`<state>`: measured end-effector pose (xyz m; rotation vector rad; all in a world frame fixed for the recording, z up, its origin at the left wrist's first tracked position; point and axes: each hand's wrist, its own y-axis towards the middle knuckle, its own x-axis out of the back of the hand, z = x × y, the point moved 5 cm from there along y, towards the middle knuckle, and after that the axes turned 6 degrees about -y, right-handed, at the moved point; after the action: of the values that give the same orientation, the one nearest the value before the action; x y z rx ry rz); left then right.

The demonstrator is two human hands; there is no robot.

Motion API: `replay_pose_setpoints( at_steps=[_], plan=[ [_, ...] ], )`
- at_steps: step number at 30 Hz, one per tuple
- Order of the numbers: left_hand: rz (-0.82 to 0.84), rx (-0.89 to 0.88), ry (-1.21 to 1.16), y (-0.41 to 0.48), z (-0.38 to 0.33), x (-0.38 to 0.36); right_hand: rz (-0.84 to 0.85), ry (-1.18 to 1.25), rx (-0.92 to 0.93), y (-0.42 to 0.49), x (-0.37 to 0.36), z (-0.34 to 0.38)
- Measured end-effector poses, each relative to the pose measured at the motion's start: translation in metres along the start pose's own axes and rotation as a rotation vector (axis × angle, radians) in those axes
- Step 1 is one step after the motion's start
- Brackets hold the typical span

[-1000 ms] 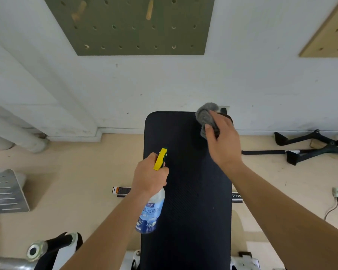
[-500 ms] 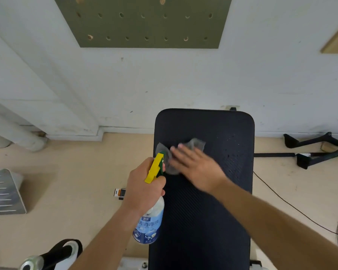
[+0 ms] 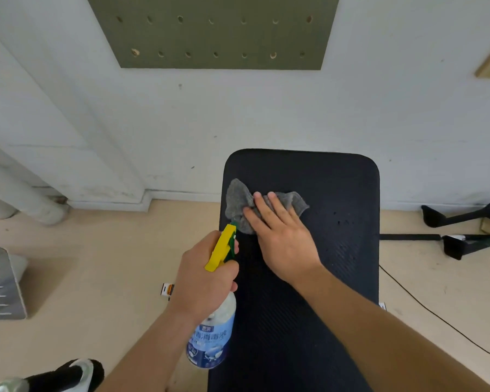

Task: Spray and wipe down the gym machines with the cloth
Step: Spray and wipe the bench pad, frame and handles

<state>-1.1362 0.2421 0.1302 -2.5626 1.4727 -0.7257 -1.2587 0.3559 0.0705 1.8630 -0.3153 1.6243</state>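
Grey cloth (image 3: 236,203) lies flattened on the black surface (image 3: 337,264), near its far end and against its left edge. On it the right hand (image 3: 285,244) presses down, fingers (image 3: 266,210) straight and slightly spread, palm flat. One second ago this hand held the cloth bunched at the far right corner. The cloth has since crossed to the left side and now sits about where it was half a second ago, slightly nearer the far end. No change is noted for the left hand (image 3: 203,275): its fingers are curled round the neck of the spray bottle (image 3: 212,338), held beside the left edge, yellow nozzle (image 3: 220,248) pointing toward the cloth. Small droplets (image 3: 343,219) show on the surface right of the cloth.
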Motion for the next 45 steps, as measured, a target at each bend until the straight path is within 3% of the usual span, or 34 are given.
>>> replay_pose_setpoints(
  at_steps=[3,7,9,13,15,18,20,23,25,27,32,38,42,45],
  plan=[
    [-0.004,-0.005,0.014,0.006,0.003,-0.006,-0.058,-0.054,0.018,0.012,0.007,-0.035],
    [0.017,0.003,0.024,0.01,0.003,-0.015,-0.111,-0.006,-0.231,0.016,0.02,-0.085],
    [0.021,-0.003,0.029,0.011,0.0,-0.019,-0.142,0.015,-0.257,0.004,0.018,-0.082],
    [0.033,-0.022,0.053,0.013,-0.004,-0.027,-0.174,-0.019,-0.035,-0.042,0.005,-0.061],
    [0.041,-0.032,0.053,0.013,-0.006,-0.032,-0.168,-0.046,0.013,-0.045,0.014,-0.084],
    [0.065,-0.043,0.072,0.01,-0.012,-0.04,-0.137,0.039,-0.317,-0.027,0.035,-0.146],
    [0.084,-0.032,0.078,0.008,-0.016,-0.046,-0.15,0.056,-0.394,-0.028,0.036,-0.148],
    [0.115,-0.018,0.089,0.008,-0.023,-0.054,-0.204,0.047,-0.254,-0.067,0.015,-0.094],
    [0.127,-0.022,0.097,0.009,-0.03,-0.058,-0.135,0.031,-0.058,-0.099,0.003,-0.058],
    [0.132,-0.025,0.111,0.009,-0.036,-0.062,-0.113,0.021,0.049,-0.097,0.007,-0.069],
    [0.15,-0.025,0.144,0.01,-0.038,-0.078,-0.121,0.075,-0.368,-0.045,0.034,-0.137],
    [0.219,-0.038,0.133,0.006,-0.039,-0.109,-0.22,0.177,-0.246,-0.124,0.027,-0.088],
    [0.249,-0.037,0.165,0.005,-0.044,-0.126,-0.408,0.311,-0.624,-0.143,0.061,-0.143],
    [0.254,-0.037,0.226,0.004,-0.046,-0.138,-0.499,0.349,-0.694,-0.128,0.083,-0.166]
  ],
)
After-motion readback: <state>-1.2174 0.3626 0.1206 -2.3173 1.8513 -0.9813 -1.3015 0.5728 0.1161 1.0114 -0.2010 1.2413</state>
